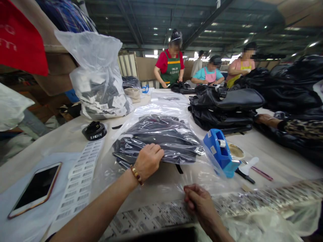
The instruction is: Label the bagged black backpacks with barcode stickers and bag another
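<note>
My left hand rests with curled fingers on a dark folded garment that lies inside a clear plastic bag on the table. A bead bracelet sits on that wrist. My right hand is closed in a pinch on the near open edge of the same clear bag, just above a sheet of barcode labels.
A blue tape dispenser stands right of the bag. A phone and a label sheet lie left. A sack of tags, a black tape roll and stacked black bags sit behind. Three people work at the far end; another person's arm lies right.
</note>
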The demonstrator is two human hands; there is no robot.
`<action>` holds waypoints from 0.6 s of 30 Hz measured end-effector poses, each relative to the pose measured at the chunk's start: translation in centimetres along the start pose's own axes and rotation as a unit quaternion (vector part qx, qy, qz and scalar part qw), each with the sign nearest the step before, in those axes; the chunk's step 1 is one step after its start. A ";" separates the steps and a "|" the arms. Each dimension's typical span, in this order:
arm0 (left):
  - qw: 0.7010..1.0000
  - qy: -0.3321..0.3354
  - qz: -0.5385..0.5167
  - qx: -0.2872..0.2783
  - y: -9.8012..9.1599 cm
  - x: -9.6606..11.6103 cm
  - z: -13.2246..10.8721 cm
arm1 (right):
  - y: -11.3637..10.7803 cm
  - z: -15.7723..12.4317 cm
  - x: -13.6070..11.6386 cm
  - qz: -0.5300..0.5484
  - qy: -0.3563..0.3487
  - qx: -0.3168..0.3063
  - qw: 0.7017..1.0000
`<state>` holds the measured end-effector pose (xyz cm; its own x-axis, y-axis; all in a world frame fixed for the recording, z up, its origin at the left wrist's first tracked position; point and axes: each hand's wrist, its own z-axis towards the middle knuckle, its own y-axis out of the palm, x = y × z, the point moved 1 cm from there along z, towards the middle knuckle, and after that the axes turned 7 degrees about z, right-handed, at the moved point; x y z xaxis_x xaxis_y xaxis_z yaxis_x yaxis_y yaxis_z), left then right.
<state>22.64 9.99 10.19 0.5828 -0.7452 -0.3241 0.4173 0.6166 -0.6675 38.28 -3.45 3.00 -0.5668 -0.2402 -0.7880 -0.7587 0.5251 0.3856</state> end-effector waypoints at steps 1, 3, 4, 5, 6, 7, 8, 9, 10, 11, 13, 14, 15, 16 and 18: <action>1.000 0.018 0.001 0.008 0.4 0.6 -1.0 | -0.2 -0.3 0.2 0.002 0.001 0.000 1.000; 0.998 0.050 0.002 0.023 1.1 1.9 -3.0 | -0.4 -0.5 0.7 0.002 0.011 -0.001 1.000; 0.998 0.059 0.003 0.026 1.4 2.4 -3.8 | -0.4 -0.4 1.0 -0.001 0.017 -0.004 1.000; 0.998 0.063 0.005 0.028 1.6 2.9 -4.5 | -0.3 -0.3 1.2 -0.004 0.023 -0.007 1.000; 0.997 0.064 0.010 0.028 1.7 3.2 -5.1 | -0.3 -0.1 1.3 -0.008 0.026 -0.010 1.000; 0.998 0.063 0.014 0.027 1.8 3.4 -5.5 | -0.3 0.0 1.4 -0.011 0.027 -0.012 1.000; 0.998 0.062 0.019 0.024 1.8 3.6 -5.7 | -0.3 0.1 1.5 -0.012 0.025 -0.013 1.000; 0.998 0.062 0.024 0.020 1.7 3.7 -5.8 | -0.4 0.1 1.5 -0.014 0.022 -0.012 1.000; 0.998 0.063 0.029 0.014 1.5 3.7 -5.9 | -0.5 0.0 1.5 -0.017 0.019 -0.010 1.000; 0.998 0.061 0.034 0.006 1.3 3.8 -6.0 | -0.7 -0.1 1.6 -0.026 0.015 -0.010 0.999; 0.998 0.055 0.037 -0.010 0.9 3.9 -6.2 | -1.1 -0.7 2.1 -0.076 0.018 -0.027 0.997; 0.998 0.051 0.034 -0.016 0.7 3.9 -6.3 | -1.3 -1.2 2.5 -0.117 0.022 -0.045 0.992; 0.998 0.049 0.028 -0.019 0.5 3.9 -6.5 | -1.6 -1.8 2.9 -0.167 0.017 -0.065 0.984; 0.998 0.049 0.021 -0.019 0.4 3.9 -6.8 | -1.8 -2.5 3.4 -0.221 -0.008 -0.082 0.972; 0.999 0.052 0.012 -0.012 0.3 4.0 -7.1 | -2.0 -3.9 3.7 -0.322 -0.146 -0.082 0.932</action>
<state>20.11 5.44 3.89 0.5169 -0.7529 -0.4074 0.3861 0.6298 -0.6740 36.47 -8.57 1.17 0.1156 -0.2179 -0.9691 -0.9639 0.2108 -0.1623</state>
